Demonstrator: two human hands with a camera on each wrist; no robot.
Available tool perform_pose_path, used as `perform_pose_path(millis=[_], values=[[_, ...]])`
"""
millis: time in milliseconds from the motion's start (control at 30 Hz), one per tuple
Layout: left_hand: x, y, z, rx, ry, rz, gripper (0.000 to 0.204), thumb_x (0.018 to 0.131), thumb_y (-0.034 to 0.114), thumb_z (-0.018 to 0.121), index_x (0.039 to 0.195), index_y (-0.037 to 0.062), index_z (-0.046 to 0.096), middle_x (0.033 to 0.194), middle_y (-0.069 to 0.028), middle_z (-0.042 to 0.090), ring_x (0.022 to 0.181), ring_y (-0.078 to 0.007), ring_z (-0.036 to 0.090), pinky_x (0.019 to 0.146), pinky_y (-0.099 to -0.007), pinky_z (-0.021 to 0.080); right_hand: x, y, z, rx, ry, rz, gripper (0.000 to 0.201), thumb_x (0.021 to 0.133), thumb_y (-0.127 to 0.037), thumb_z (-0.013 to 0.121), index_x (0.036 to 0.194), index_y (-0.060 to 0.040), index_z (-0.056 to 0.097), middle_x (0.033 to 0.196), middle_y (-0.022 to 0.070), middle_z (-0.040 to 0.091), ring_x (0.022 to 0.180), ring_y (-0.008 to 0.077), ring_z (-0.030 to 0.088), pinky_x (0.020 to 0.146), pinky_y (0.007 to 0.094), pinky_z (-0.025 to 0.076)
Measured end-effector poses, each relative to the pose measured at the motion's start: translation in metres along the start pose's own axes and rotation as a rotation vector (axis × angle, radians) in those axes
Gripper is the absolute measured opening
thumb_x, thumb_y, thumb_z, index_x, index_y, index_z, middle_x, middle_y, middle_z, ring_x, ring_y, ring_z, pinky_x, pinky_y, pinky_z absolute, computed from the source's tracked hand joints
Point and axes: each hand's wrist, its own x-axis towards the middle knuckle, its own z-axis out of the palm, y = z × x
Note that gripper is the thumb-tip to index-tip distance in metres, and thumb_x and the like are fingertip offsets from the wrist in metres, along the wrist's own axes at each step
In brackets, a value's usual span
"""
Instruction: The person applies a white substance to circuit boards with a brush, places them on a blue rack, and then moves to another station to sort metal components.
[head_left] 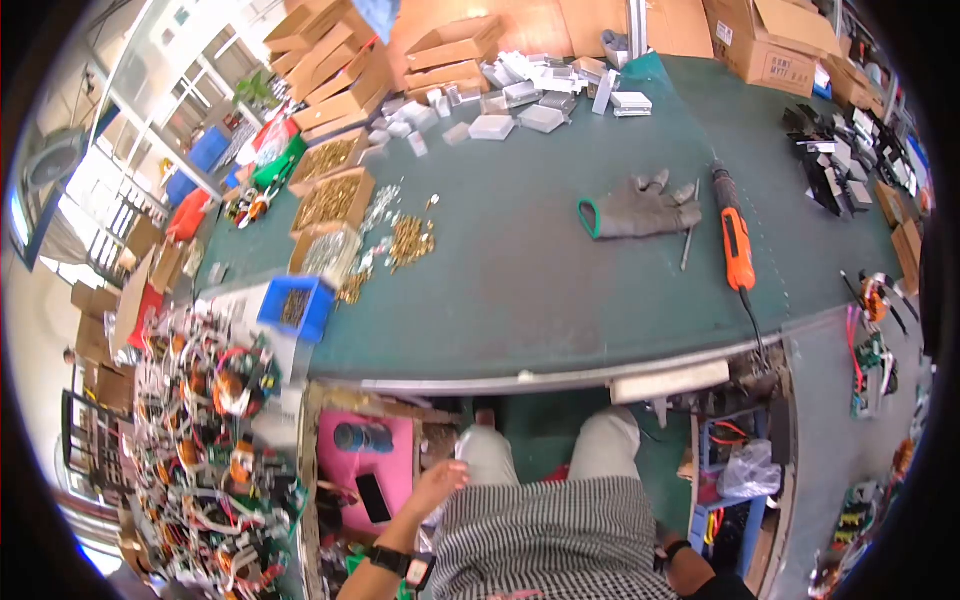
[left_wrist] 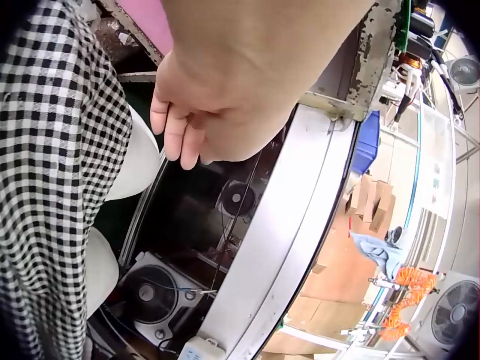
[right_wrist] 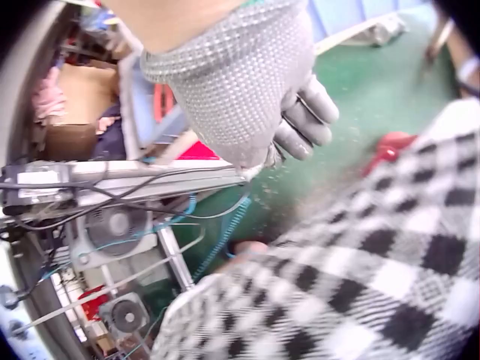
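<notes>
My bare left hand hangs beside the left side of the checked apron, over my lap. In the left wrist view its fingers are loosely curled and hold nothing. A grey knitted glove covers my right hand, which hangs low at my right side with loosely bent fingers. The head view hides this hand beside the apron. On the green bench lie a second grey glove with a green cuff, a thin metal rod and an orange power screwdriver.
Wired circuit boards are heaped at left. Brass parts lie near cardboard trays and a blue bin. White boxes stand at the back. The bench's front edge runs above my knees.
</notes>
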Motion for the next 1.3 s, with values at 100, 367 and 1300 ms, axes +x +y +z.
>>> perform_pose_path(millis=[100,367,1300], values=[[0.028,0.093,0.009,0.655,-0.439,-0.031,0.035,0.099,0.026,0.053,0.127,0.0040,0.055,0.112,-0.0088,0.065,0.099,-0.0179,0.063,0.086,-0.0306,0.050,-0.008,-0.027,0.012,0.104,-0.002,0.191,0.043,0.096,-0.029,0.046,0.132,-0.0060,0.052,0.128,0.0162,0.058,0.116,0.0304,0.057,0.094,0.0407,0.046],[0.069,0.321,0.013,0.760,-1.040,-0.523,0.040,0.101,0.031,0.049,0.132,0.0046,0.052,0.123,-0.0126,0.063,0.113,-0.0204,0.061,0.096,-0.0329,0.048,0.009,-0.138,0.004,0.204,-0.073,0.348,0.039,0.095,-0.029,0.049,0.127,-0.0071,0.054,0.119,0.0140,0.061,0.107,0.0285,0.059,0.087,0.0413,0.049],[0.077,0.367,0.126,-0.146,-0.384,0.374,0.040,0.099,0.031,0.052,0.121,-0.0015,0.053,0.113,-0.0068,0.062,0.101,-0.0144,0.060,0.088,-0.0317,0.048,-0.260,-0.455,-0.129,-0.061,0.046,-0.810,0.021,0.091,-0.016,0.058,0.104,-0.0010,0.065,0.087,0.0086,0.067,0.074,0.0170,0.063,0.068,0.0307,0.051]])
